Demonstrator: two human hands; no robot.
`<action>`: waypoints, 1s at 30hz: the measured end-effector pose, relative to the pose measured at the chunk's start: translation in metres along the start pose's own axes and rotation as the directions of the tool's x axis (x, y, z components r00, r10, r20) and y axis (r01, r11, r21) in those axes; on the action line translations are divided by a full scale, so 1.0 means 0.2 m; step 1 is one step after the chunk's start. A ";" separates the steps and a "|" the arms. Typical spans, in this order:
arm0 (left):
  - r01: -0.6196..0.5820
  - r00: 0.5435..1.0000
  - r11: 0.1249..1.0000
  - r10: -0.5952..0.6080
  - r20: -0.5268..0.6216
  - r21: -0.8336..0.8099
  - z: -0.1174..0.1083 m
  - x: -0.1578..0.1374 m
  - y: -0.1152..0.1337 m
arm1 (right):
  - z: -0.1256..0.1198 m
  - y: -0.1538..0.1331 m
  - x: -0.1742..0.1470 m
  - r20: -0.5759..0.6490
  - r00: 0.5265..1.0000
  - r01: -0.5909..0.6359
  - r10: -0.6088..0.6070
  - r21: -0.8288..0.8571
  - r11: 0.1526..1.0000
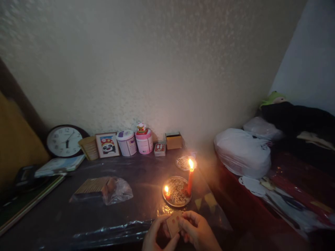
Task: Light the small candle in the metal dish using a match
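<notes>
Both hands met at the near edge of the table (65,216), low in the head view. My left hand (157,237) and my right hand (196,232) were closed together around a small matchbox (173,225), fingers curled narrow, the box pinched between them with its face turned up toward me. Whether a match was already out of it, I could not tell; the light was poor and the fingers covered the ends.

Just beyond the box stood a round metal plate (176,192). On its right side a tall red candle (190,181) stood upright and burning; on its left side a short candle stub (166,192) was also alight. A second small dish (184,162) lay farther back, unlit so far as I could see.

To the left lay a clear plastic bag (104,190) holding what looked like a bundle of sticks. Along the far wall stood a clock (64,141), a framed panda picture (107,144), a white tub (127,143), a pink tub (144,141) and two small boxes. A white bag (242,151) sat on the right.

My judgement: the step in hand was handling the matchbox beside the flames. Any next move called for steady fingers and keeping sleeves, box and plastic sheet well clear of both flames.
</notes>
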State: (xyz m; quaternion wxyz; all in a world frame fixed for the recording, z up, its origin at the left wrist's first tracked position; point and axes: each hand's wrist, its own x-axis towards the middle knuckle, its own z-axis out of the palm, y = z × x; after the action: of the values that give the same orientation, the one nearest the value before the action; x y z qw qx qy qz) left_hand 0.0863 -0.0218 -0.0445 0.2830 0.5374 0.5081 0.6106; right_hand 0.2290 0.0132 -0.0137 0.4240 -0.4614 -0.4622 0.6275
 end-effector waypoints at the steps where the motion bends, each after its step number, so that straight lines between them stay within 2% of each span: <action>1: -0.002 1.000 1.000 0.002 0.010 0.021 0.00 0.00 0.00 | 0.00 0.00 0.00 -0.004 1.000 -0.002 0.002 -0.003 1.000; 6: -0.028 0.997 0.997 0.022 0.078 0.067 -0.02 0.01 0.00 | -0.01 0.01 0.00 0.001 1.000 0.019 -0.019 -0.018 1.000; 24: -0.029 0.995 0.998 0.022 0.101 0.063 -0.03 0.01 0.02 | -0.01 -0.03 0.00 -0.021 1.000 0.004 -0.005 -0.047 0.999; 30: 0.032 0.999 0.995 -0.034 0.019 0.090 -0.04 0.01 0.01 | -0.03 -0.01 0.02 -0.051 0.998 0.028 -0.028 0.005 1.000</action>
State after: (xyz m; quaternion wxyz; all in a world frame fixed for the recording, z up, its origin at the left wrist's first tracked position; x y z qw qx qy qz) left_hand 0.0792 -0.0223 -0.0418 0.2740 0.5472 0.5410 0.5769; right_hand 0.2336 0.0191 -0.0125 0.4457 -0.4694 -0.4557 0.6110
